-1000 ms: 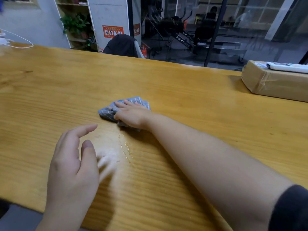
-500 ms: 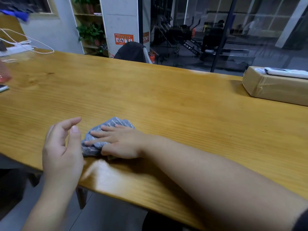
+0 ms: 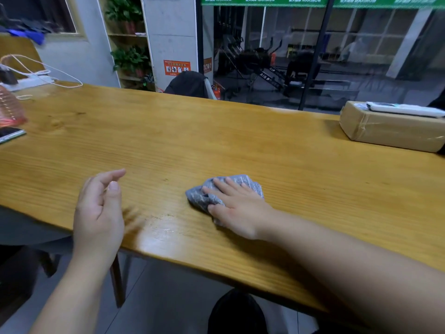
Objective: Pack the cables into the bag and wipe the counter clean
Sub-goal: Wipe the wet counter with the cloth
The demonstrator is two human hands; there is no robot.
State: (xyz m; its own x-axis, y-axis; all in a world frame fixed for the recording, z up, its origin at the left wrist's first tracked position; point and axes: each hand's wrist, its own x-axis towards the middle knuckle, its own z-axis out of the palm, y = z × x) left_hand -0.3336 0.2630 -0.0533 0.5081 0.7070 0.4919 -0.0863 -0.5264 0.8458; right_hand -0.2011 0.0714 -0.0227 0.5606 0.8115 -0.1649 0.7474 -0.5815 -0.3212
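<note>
A crumpled grey cloth (image 3: 204, 197) lies on the wooden counter (image 3: 216, 141) near its front edge. My right hand (image 3: 237, 208) presses flat on the cloth, fingers spread over it. A wet, shiny streak (image 3: 163, 231) shows on the wood to the left of the cloth. My left hand (image 3: 100, 213) hovers over the counter's front edge, fingers loosely apart and holding nothing. White cables (image 3: 48, 73) lie at the far left back of the counter. No bag is clearly visible.
A taped cardboard box (image 3: 390, 131) with a white remote (image 3: 407, 109) on top stands at the right back. A pink translucent object (image 3: 10, 109) and a phone (image 3: 10, 136) sit at the left edge. A dark chair (image 3: 189, 84) stands behind the counter.
My right hand slid the cloth toward me and left, then back to the right. A wet streak is left near the front edge. My left hand stayed hovering, empty.
</note>
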